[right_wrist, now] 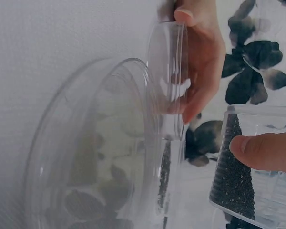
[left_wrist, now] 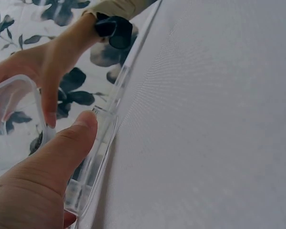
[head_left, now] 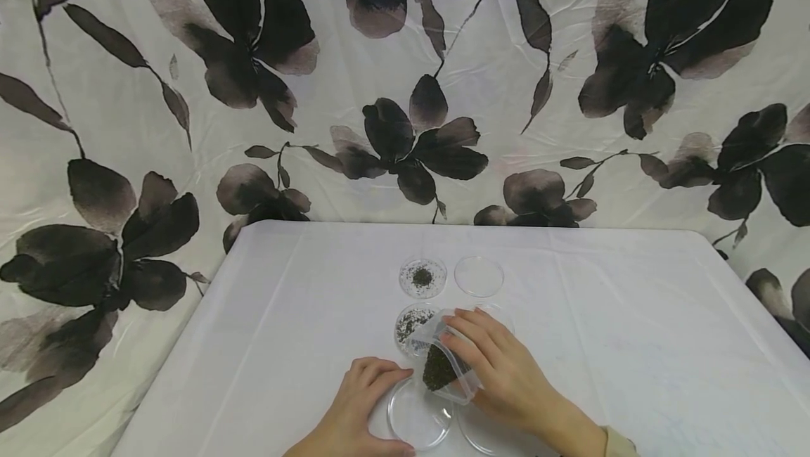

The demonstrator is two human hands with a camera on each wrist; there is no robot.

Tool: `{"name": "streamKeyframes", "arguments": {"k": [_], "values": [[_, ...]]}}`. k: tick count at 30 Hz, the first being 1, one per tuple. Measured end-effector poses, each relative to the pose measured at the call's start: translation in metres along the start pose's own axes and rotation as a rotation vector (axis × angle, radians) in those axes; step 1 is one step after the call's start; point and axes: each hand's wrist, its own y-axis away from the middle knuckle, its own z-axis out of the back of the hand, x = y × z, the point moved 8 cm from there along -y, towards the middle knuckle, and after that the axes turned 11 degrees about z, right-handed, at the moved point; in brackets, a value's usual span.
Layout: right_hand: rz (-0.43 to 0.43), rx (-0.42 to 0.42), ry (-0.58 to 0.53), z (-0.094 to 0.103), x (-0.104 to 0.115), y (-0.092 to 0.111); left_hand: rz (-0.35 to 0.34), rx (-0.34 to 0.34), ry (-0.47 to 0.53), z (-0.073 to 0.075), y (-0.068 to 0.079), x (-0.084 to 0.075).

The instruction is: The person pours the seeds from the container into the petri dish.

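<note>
My left hand (head_left: 361, 408) grips the near left petri dish (head_left: 420, 446), thumb and fingers on opposite sides of its rim. No granules show in that clear dish. My right hand (head_left: 509, 372) holds a clear plastic container (head_left: 468, 385) tipped to the left, its mouth above the dishes. Fine dark granules (head_left: 438, 370) are heaped against the container's lower side; the right thumb (right_wrist: 257, 150) presses its wall in the right wrist view. Just beyond, a petri dish (head_left: 405, 323) with scattered granules is partly covered by the container.
Farther back stand a dish (head_left: 422, 293) with a small dark heap and a clear dish (head_left: 479, 278) beside it. Another clear dish (head_left: 503, 316) and a near right one (head_left: 471, 436) are partly hidden by my right hand. A white cloth covers the table (head_left: 285, 302); floral fabric hangs behind.
</note>
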Motion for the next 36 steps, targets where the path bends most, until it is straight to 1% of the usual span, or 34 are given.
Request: {"name": "streamKeyframes", "arguments": {"k": [4, 12, 17, 25, 28, 32, 36], "values": [[0.023, -0.001, 0.029, -0.001, 0.003, -0.004, -0.011, -0.008, 0.001, 0.002, -0.001, -0.002], [0.078, 0.027, 0.067, -0.004, 0.011, -0.007, 0.015, 0.003, 0.011, 0.003, 0.0, 0.0], [0.113, 0.035, 0.088, -0.005, 0.015, -0.009, 0.0, -0.008, 0.003, 0.003, -0.001, 0.0], [0.105, 0.046, 0.079, -0.007, 0.02, -0.008, 0.072, 0.044, 0.031, -0.001, 0.0, 0.005], [0.1, 0.047, 0.074, -0.007, 0.021, -0.008, 0.074, 0.049, 0.032, -0.002, 0.001, 0.005], [0.092, 0.052, 0.074, -0.007, 0.022, -0.008, 0.058, 0.043, 0.021, -0.002, 0.001, 0.004], [0.095, 0.05, 0.076, -0.005, 0.021, -0.009, 0.07, 0.053, 0.031, -0.002, 0.001, 0.005]]}}
